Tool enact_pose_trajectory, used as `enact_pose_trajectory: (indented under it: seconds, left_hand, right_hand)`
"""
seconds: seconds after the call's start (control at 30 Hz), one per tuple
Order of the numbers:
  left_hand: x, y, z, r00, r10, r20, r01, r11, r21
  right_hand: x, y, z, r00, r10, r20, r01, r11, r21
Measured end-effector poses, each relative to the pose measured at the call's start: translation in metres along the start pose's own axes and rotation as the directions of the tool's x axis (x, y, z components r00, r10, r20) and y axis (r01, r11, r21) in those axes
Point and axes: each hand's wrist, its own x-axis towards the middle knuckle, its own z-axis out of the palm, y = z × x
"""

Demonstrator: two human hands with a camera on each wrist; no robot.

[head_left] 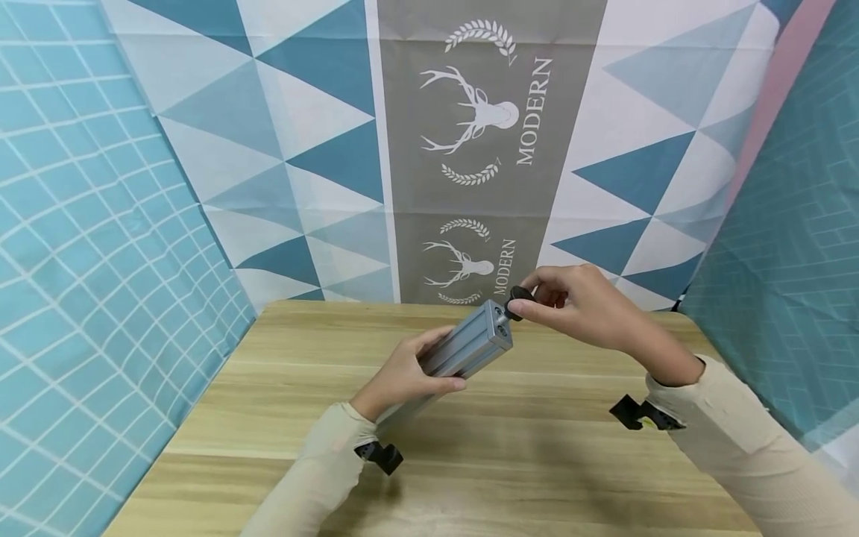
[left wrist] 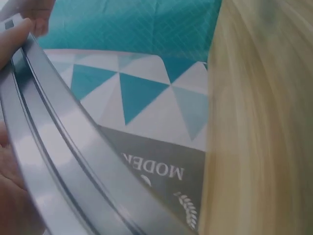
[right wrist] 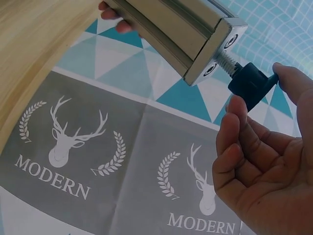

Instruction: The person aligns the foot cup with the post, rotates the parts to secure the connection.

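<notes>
My left hand point(head_left: 403, 373) grips a long grey aluminium profile point(head_left: 463, 349), thumb on the near side, holding it tilted above the table. Grooves run along the bar point(left wrist: 73, 147) in the left wrist view. A metal end plate point(right wrist: 215, 51) with screws caps its raised end. From that plate sticks a threaded stud point(right wrist: 226, 63) carrying a black levelling foot point(right wrist: 250, 85). My right hand point(head_left: 590, 306) pinches the foot's wide base between thumb and fingers. Part of the stud's thread shows between plate and foot. The bar's lower end is partly hidden behind my left wrist.
Below both hands spreads a light wood-grain table point(head_left: 470, 462). A patterned cloth point(head_left: 322, 134) with deer prints hangs at its far edge. Teal curtains point(head_left: 80, 224) enclose the sides. Black camera mounts point(head_left: 379, 453) are strapped to both wrists.
</notes>
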Motion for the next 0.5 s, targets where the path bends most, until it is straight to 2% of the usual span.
enact_pose_trajectory:
  seconds: [0.13, 0.27, 0.37, 0.5]
  left_hand:
    - [0.004, 0.001, 0.006, 0.998, 0.067, -0.018, -0.068, 0.996, -0.055]
    - [0.005, -0.004, 0.01, 0.994, 0.095, -0.053, -0.1, 0.99, -0.103]
    - [0.005, -0.006, 0.011, 0.993, 0.088, -0.075, -0.095, 0.991, -0.097]
    - [0.005, -0.007, 0.012, 0.993, 0.095, -0.075, -0.102, 0.99, -0.095]
  right_hand:
    - [-0.002, 0.0, 0.001, 1.0, 0.001, -0.003, -0.001, 1.0, 0.011]
    - [-0.003, 0.002, -0.001, 0.999, -0.033, 0.025, 0.033, 0.999, 0.018]
    - [-0.006, 0.005, -0.007, 0.993, -0.091, 0.082, 0.09, 0.996, 0.01]
    - [-0.01, 0.009, -0.017, 0.965, -0.207, 0.162, 0.214, 0.977, -0.028]
